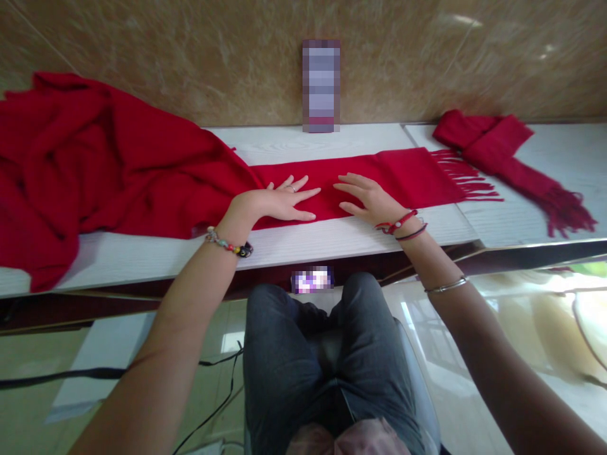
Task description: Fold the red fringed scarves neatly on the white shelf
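Note:
A long red scarf (403,177) lies flat across the white table, its fringed end pointing right. My left hand (282,202) rests on it with fingers spread, a ring on one finger. Close by on the right, my right hand (367,197) lies over the same scarf, fingers stretched out toward the left hand. Neither hand grips anything. On the left is a large bunched heap of red cloth (118,170), its folds reaching the flat scarf; whether the two are one piece I cannot tell.
A folded darker red scarf (497,148) with fringe lies at the table's right. A blurred-out upright object (321,85) stands against the brown marbled wall (227,57). The white table (284,249) ends just before my knees. Black cords (232,373) run below on the left.

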Available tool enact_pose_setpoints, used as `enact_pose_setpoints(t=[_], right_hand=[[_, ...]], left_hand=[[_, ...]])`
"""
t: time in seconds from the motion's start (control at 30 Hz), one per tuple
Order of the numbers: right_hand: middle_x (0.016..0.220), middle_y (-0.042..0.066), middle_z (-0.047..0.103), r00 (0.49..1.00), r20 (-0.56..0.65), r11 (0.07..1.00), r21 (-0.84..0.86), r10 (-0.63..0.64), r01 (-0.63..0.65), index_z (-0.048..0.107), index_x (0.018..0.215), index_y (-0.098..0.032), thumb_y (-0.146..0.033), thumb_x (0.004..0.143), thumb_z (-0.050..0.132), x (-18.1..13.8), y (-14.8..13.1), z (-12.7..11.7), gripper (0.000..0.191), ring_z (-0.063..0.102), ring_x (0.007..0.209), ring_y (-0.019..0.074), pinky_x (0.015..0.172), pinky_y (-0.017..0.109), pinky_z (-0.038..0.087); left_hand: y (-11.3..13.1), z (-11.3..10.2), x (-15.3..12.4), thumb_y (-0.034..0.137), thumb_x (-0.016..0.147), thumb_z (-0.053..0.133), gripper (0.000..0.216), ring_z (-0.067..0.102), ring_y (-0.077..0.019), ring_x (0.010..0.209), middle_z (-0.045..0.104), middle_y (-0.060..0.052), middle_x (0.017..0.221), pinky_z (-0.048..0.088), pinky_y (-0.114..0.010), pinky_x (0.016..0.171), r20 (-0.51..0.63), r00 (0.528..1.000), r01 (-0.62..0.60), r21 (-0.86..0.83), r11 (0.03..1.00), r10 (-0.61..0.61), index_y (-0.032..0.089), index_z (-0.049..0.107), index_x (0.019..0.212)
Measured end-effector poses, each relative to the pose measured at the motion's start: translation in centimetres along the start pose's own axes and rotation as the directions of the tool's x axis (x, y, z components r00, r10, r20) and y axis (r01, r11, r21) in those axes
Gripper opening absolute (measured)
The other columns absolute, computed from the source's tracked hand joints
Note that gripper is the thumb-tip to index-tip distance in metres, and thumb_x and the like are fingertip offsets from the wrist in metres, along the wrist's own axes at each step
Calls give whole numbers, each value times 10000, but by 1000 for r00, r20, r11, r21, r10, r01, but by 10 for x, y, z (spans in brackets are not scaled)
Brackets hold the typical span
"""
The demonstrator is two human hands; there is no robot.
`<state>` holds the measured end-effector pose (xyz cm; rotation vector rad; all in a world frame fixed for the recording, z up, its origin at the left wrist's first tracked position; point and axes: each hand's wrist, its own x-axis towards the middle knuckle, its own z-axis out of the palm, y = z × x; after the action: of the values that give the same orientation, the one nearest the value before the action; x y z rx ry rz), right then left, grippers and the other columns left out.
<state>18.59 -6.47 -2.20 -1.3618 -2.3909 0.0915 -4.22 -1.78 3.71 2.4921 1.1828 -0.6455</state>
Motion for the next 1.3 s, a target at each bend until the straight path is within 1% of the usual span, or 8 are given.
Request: enact_pose_setpoints(t=[0.13,0.3,0.5,0.73,0.83,0.97,1.07,1.3], right_hand=[[1407,86,489,996,87,1000,-29,3,-1,560,1295,-199,-261,905,403,2,1,3,425,429,1309,249,1089,482,337],[1424,134,458,988,13,986,-74,152,-151,489,1355,-136,-266,902,394,0,6,2,481,394,1332,270,1082,494,341],[1469,95,406,991,109,993,-97,80,-69,468,1371,-181,-363,916,398,2,-11,1,495,348,1361,268,1105,523,277],[1451,135,422,940,14,923,-196,342,-333,464,1372,-139,-227,910,329,-6,14,1,489,381,1337,292,1069,537,332],[1480,125,381,955,-23,937,-186,297,-296,433,1392,-143,-248,919,327,-4,9,-2,496,330,1367,292,1082,556,303],[1505,72,348,984,99,980,-146,149,-133,438,1393,-206,-309,928,362,2,-11,-2,482,292,1391,264,1103,545,270],[1471,98,402,970,127,972,-146,205,-186,477,1366,-179,-295,931,352,2,-9,-1,467,351,1361,263,1097,519,294],[1452,145,418,960,-41,953,-115,278,-281,455,1374,-139,-297,914,375,-5,10,-2,493,348,1362,273,1089,521,311]], left_hand=[[-2,1,0,688,809,395,885,-107,-336,1429,-156,-6,1568,38,-543,1122,-14,997,72,-6,997,-72,330,-37,1493],[-2,0,-2,688,808,401,895,-104,-344,1426,-162,-6,1567,45,-534,1127,-3,996,94,2,996,-94,317,-34,1496],[-3,1,0,706,796,401,915,-97,-345,1427,-155,0,1568,52,-530,1130,-17,996,87,7,996,-87,313,-36,1497],[-8,3,4,714,784,403,956,-109,-325,1429,-168,-2,1563,40,-516,1138,-14,997,77,2,997,-76,286,-70,1496],[-8,3,4,718,777,412,989,-119,-319,1428,-162,-7,1564,36,-510,1142,-14,996,82,-4,997,-83,257,-88,1496],[-6,2,2,724,766,421,1018,-121,-313,1429,-153,-17,1565,34,-505,1144,-16,995,103,-8,995,-103,234,-91,1497],[-4,1,0,716,769,417,1011,-125,-302,1431,-158,-19,1563,36,-508,1143,-15,994,105,-9,994,-106,234,-93,1497],[-6,1,1,693,767,446,1010,-124,-305,1431,-153,-37,1566,28,-495,1145,-41,996,73,-6,997,-73,219,-53,1507]])
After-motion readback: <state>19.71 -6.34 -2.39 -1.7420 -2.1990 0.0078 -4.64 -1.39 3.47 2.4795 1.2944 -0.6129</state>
